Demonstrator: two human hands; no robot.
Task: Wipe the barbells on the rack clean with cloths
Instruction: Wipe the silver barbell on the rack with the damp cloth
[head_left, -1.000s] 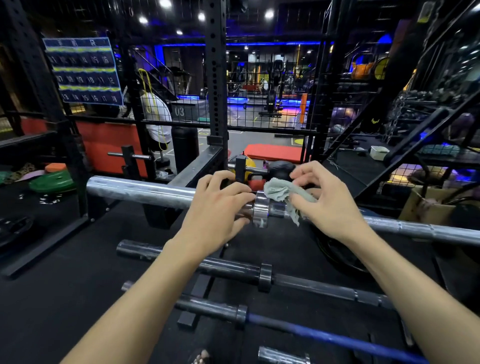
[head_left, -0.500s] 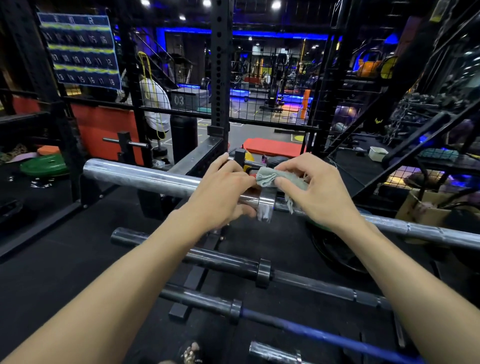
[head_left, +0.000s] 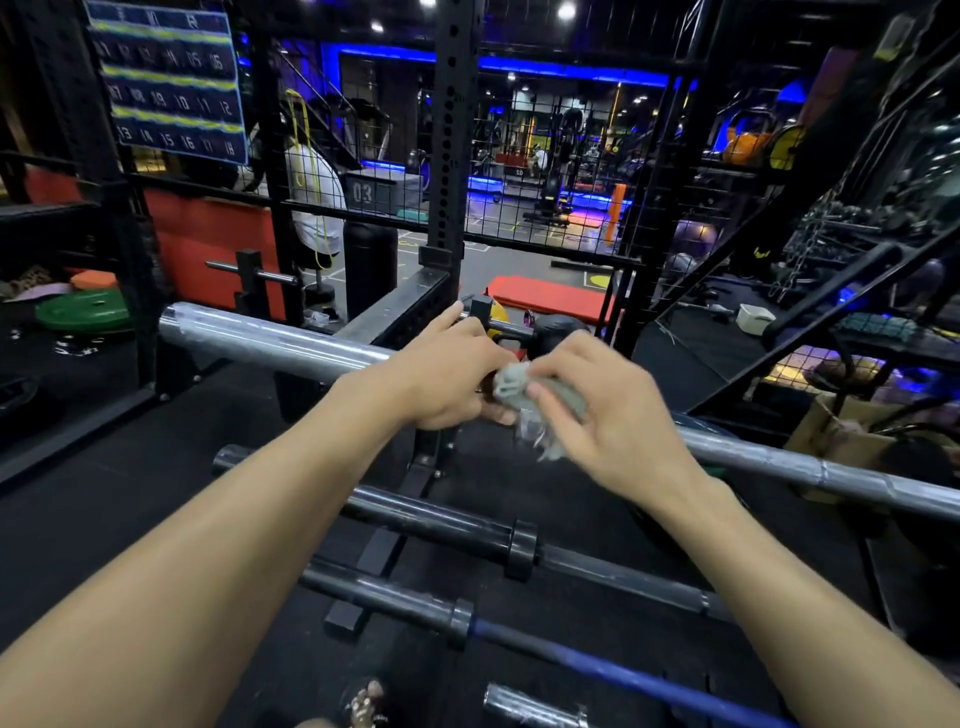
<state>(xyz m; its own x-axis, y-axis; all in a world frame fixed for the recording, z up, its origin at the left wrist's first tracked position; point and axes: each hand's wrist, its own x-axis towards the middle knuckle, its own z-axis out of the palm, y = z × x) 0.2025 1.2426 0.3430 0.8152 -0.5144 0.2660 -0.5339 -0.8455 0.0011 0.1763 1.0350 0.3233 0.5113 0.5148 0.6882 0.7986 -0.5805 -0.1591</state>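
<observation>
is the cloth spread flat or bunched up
Bunched up. The grey cloth is crumpled into a wad, pinched by the right hand against the silver barbell, a frayed end hanging below.

The gym is dim and dark around me. Small white ceiling lights (head_left: 566, 10) shine at 12 o'clock, and blue strip lights (head_left: 571, 65) glow behind them. My silver barbell (head_left: 270, 343) has bright shiny streaks at 9 o'clock. My hands are a bit blurry, mostly my right hand (head_left: 618, 410) and the cloth (head_left: 524, 384). The black floor (head_left: 104, 499) at 8 o'clock is hard to see. Straight bars bend near the edges of the picture.
</observation>
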